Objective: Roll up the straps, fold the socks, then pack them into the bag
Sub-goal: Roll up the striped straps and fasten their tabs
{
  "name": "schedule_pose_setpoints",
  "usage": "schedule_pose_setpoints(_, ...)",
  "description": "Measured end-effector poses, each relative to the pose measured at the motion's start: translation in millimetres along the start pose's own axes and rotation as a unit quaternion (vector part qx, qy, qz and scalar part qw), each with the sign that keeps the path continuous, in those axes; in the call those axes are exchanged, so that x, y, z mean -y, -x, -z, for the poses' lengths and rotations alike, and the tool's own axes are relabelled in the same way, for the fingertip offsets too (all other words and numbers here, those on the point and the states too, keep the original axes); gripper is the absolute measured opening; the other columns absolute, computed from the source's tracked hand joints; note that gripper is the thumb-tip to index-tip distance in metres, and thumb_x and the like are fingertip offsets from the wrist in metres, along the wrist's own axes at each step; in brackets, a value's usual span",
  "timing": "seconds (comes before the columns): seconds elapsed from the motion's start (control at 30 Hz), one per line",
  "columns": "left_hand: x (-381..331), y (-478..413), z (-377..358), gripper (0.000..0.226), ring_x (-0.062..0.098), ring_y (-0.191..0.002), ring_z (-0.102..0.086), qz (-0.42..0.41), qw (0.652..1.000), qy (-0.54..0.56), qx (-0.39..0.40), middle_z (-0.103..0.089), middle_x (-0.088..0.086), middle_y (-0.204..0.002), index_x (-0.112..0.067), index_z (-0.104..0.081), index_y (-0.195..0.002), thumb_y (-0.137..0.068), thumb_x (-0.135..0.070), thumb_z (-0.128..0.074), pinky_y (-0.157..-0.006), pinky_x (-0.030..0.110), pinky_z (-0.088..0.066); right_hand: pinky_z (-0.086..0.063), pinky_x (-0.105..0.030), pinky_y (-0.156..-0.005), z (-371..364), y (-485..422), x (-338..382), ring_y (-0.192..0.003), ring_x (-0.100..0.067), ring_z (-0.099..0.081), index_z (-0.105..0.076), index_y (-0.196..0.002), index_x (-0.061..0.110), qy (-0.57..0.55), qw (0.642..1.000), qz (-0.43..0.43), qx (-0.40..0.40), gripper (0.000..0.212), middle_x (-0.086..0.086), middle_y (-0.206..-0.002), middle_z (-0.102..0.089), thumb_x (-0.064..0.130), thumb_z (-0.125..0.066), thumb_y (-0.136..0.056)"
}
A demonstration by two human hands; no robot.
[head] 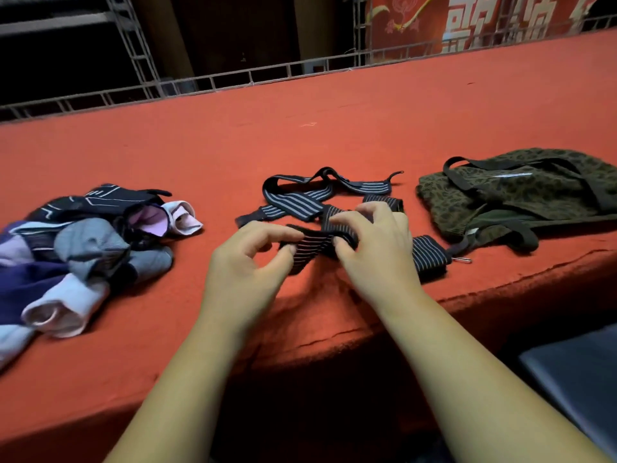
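Observation:
Two dark straps with pale stripes lie on the red cloth of the table (334, 105). The near strap (310, 248) is pinched at its end between my left hand (247, 262) and my right hand (374, 248), fingers curled on the fabric; its other end (429, 257) lies flat to the right. The far strap (300, 202) lies loose and twisted behind my hands. A heap of socks (83, 242), grey, pink, purple and dark, sits at the left. An olive patterned bag (521, 195) with dark handles lies flat at the right.
The table's front edge (367, 335) runs just below my hands. A metal truss railing (233, 78) lines the far edge, with a red banner (467, 25) behind it. A grey surface (574, 379) shows at the lower right.

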State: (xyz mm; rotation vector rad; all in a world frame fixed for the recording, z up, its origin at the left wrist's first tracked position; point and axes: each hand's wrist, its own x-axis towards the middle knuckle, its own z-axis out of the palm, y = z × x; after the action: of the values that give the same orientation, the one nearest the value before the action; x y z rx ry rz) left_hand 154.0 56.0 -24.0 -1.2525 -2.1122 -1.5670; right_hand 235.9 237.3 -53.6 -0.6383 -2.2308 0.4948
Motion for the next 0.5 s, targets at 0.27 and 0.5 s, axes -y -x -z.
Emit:
schedule_pose_setpoints(0.27, 43.3, 38.2, 76.2, 0.030, 0.013, -0.073, -0.053, 0.148, 0.986, 0.069, 0.020, -0.066, -0.008, -0.085, -0.020, -0.068, -0.095, -0.073, -0.007, -0.053, -0.066, 0.029, -0.041, -0.048, -0.045, -0.103, -39.5, 18.0, 46.6, -0.118, -0.031, -0.053, -0.062, -0.133, 0.039, 0.016, 0.989, 0.013, 0.145, 0.038, 0.001, -0.118, -0.061, 0.032, -0.062, -0.095)
schedule_pose_setpoints(0.5, 64.3, 59.4, 128.4, 0.034, 0.012, -0.077, -0.057, 0.175, 0.971, 0.068, 0.151, -0.067, -0.008, -0.092, -0.025, -0.074, -0.105, -0.078, -0.009, -0.062, -0.067, 0.026, -0.044, -0.050, -0.043, -0.105, -62.7, 23.0, 57.0, -0.121, -0.032, -0.061, -0.064, -0.140, 0.047, 0.046, 0.977, -0.003, 0.207, 0.044, 0.004, -0.118, -0.074, 0.047, -0.058, -0.096)
